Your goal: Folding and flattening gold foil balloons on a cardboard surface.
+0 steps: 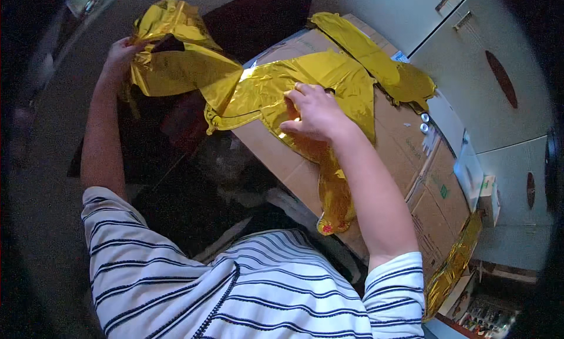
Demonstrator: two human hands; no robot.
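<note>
A gold foil balloon [282, 80], flat and creased, stretches from the upper left across the cardboard. At the upper left my left hand [122, 54] is closed on a bunched end, holding it up beyond the cardboard's edge. My right hand [314, 111] lies over the middle of the foil, its thumb and fingers apart and touching the surface. A narrower part [336, 192] of the balloon hangs toward me and ends in a reddish spot. Another gold foil piece [376, 57] lies along the far side of the cardboard; I cannot tell whether it is joined.
Flattened brown cardboard [411, 180] covers the work surface. Small white round objects [425, 123] and a clear plastic piece [467, 168] lie near its right edge. Light cabinets [470, 74] stand behind. More gold foil [452, 268] hangs at the lower right, beside a box of small items [490, 312].
</note>
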